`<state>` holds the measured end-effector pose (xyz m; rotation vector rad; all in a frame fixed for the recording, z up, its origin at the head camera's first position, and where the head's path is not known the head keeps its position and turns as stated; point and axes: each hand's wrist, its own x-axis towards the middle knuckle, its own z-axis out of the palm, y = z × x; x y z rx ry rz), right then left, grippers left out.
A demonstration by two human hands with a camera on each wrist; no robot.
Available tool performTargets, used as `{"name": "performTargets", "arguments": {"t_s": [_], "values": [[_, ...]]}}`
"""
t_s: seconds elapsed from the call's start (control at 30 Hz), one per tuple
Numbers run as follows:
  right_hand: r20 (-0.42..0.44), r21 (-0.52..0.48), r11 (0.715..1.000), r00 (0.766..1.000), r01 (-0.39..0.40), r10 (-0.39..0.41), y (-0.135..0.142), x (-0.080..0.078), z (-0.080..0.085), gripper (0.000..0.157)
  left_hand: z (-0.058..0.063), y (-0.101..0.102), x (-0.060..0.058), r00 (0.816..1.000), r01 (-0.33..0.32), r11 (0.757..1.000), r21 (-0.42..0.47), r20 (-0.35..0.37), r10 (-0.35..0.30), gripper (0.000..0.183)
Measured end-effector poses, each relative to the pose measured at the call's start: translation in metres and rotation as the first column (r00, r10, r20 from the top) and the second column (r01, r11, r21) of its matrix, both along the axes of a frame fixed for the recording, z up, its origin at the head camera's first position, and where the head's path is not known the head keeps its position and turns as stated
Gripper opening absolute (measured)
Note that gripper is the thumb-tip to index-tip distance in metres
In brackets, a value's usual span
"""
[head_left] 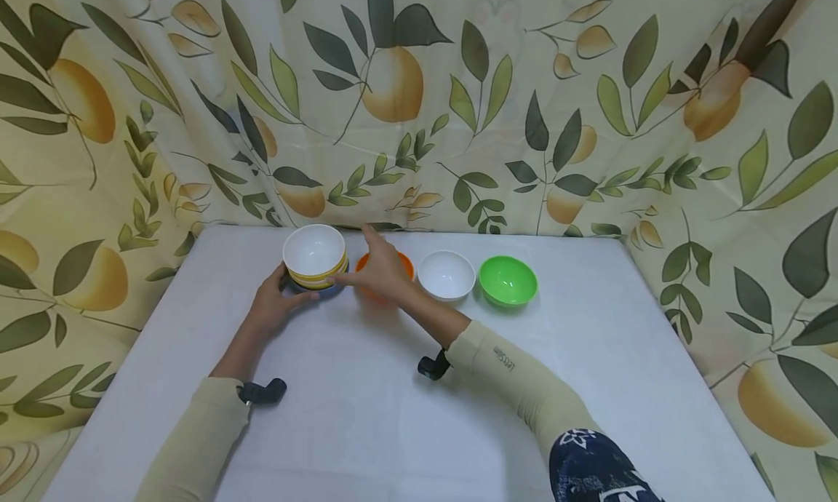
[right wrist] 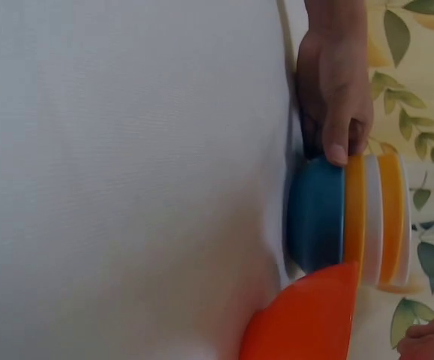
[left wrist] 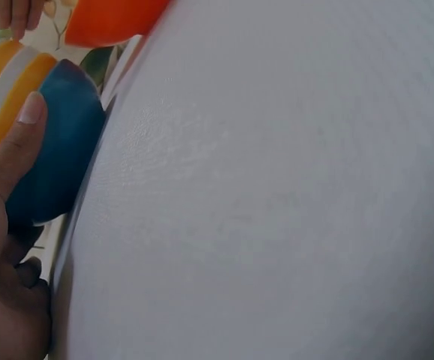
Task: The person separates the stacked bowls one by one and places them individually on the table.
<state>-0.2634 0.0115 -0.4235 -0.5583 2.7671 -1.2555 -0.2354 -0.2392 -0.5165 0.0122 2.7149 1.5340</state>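
Note:
A stack of nested bowls stands at the back left of the table, seen in all three views. Its lowest is a blue bowl (left wrist: 70, 142), with yellow and white ones above and a white bowl (head_left: 314, 249) on top. My left hand (head_left: 271, 305) holds the blue bowl from its left and front side, thumb (left wrist: 23, 139) against its wall. My right hand (head_left: 382, 269) reaches over an orange bowl (right wrist: 307, 319), thumb and fingers spread apart with nothing between them. Its thumb tip is right at the stack's right side in the head view.
Right of the orange bowl, a white bowl (head_left: 447, 275) and a green bowl (head_left: 508, 281) stand in the same row. A white cloth (head_left: 406, 415) covers the table. Behind it hangs a leaf-and-fruit patterned curtain (head_left: 419, 174).

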Motion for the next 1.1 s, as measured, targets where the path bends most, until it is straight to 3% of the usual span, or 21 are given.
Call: {"name": "performTargets", "arguments": {"t_s": [0.23,0.47,1.1], "values": [[-0.019,0.027,0.998,0.998,-0.051,0.051,-0.024,-0.012,0.001,0.119,0.001,-0.005,0.000,1.000,0.031,0.999,0.011,0.000,-0.031,0.115],[-0.038,0.020,0.994,0.994,-0.104,0.104,-0.038,-0.021,-0.009,0.097,0.001,-0.007,0.000,0.999,0.053,0.999,0.013,-0.003,-0.053,0.109],[-0.025,-0.007,0.998,0.998,-0.064,0.064,-0.045,-0.020,-0.016,0.094,0.000,-0.009,-0.002,0.996,0.087,0.996,0.022,-0.022,-0.087,0.105]]}}
